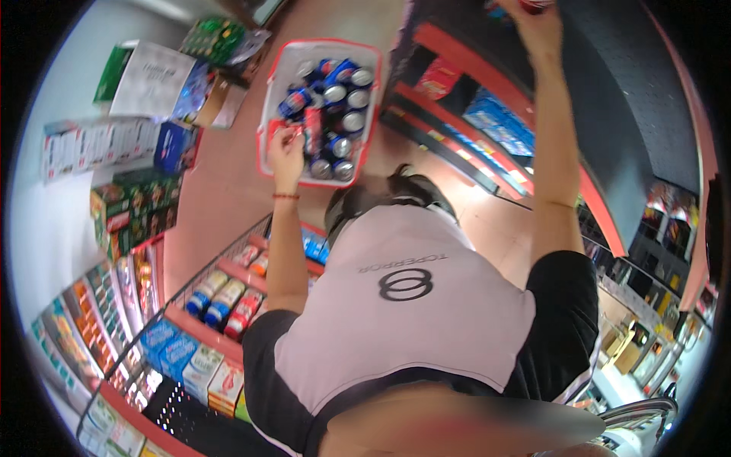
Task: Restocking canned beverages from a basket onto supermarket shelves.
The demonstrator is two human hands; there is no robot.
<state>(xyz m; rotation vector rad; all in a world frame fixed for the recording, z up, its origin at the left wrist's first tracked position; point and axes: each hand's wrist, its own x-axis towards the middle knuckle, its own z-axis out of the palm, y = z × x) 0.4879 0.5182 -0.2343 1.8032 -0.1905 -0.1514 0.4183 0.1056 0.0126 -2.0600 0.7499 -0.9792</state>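
Observation:
A white basket with a red rim (pixel 378 108) stands on the floor before me, holding several blue cans with silver ends (pixel 354 121) and a red can (pixel 313 123). My left hand (pixel 285 149), with a red bracelet at the wrist, is inside its near left corner. Its fingers are curled on a red item (pixel 276 127), partly hidden and blurred, seemingly another can. My right arm reaches far up to the top edge of the picture, beside the upper part of a dark shelf unit. There my right hand (pixel 528 8), partly cut off, holds a red can (pixel 535 4).
Red-edged shelves (pixel 457 140) with blue packs (pixel 502 123) stand to the right of the basket. Stacked cartons (pixel 151 80) are at the left. A wire-sided rack (pixel 205 325) with bottles (pixel 225 300) and boxes (pixel 188 365) stands close by my left arm.

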